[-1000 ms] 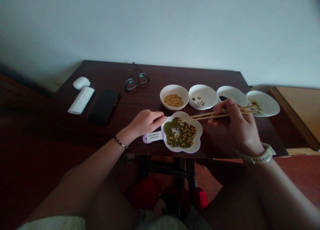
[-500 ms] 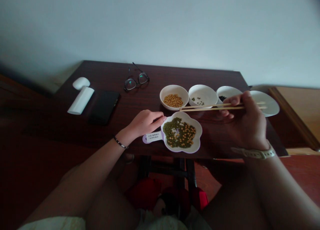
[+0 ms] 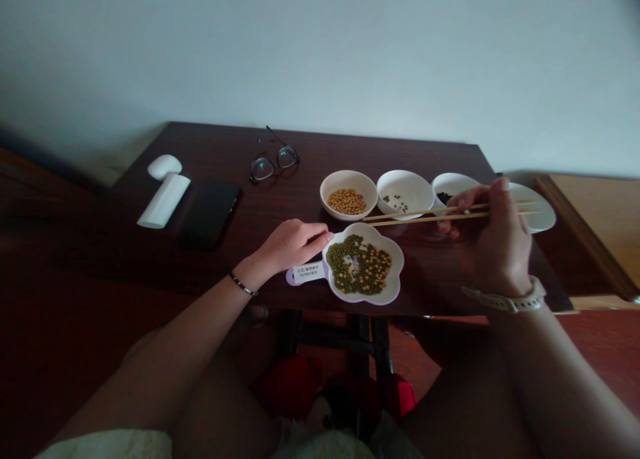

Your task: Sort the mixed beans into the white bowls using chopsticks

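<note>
Leftmost on the table (image 3: 400, 154) lie a two-part white object (image 3: 165, 199), a flat black device (image 3: 213, 212) and eyeglasses (image 3: 273, 166). The left hand (image 3: 291, 246) touches the rim of a flower-shaped dish (image 3: 397, 256) of mung beans (image 3: 345, 250) and soybeans (image 3: 377, 267); whether it grips, I cannot tell. Behind stand bowls with soybeans (image 3: 350, 180), mung beans (image 3: 407, 182) and black beans (image 3: 457, 181), then the right hand (image 3: 500, 246), clasping chopsticks (image 3: 423, 220) tipped toward the dish's far rim.

White label (image 3: 309, 272) on flower-shaped dish (image 3: 397, 259), print unreadable
</note>
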`<move>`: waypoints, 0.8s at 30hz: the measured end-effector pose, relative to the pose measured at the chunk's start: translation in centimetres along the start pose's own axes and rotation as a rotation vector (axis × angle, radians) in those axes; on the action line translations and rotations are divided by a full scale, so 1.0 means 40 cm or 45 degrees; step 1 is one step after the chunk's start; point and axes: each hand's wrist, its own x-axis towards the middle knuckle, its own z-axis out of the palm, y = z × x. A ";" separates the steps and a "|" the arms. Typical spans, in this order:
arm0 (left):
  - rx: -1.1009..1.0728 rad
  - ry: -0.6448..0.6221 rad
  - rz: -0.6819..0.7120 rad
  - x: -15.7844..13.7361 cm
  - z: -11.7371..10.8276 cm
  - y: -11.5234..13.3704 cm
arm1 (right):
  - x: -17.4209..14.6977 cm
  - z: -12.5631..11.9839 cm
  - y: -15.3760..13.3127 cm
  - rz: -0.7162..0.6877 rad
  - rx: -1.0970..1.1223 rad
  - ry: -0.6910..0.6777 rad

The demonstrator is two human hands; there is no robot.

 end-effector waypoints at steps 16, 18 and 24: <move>-0.022 -0.017 -0.009 0.003 0.003 -0.009 | -0.048 -0.039 -0.021 -0.022 -0.345 -0.192; -0.024 -0.018 -0.008 0.003 0.002 -0.009 | -0.050 -0.034 -0.020 -0.014 -0.337 -0.216; -0.028 -0.021 0.007 0.001 0.000 -0.011 | -0.055 -0.026 -0.022 -0.028 -0.331 -0.233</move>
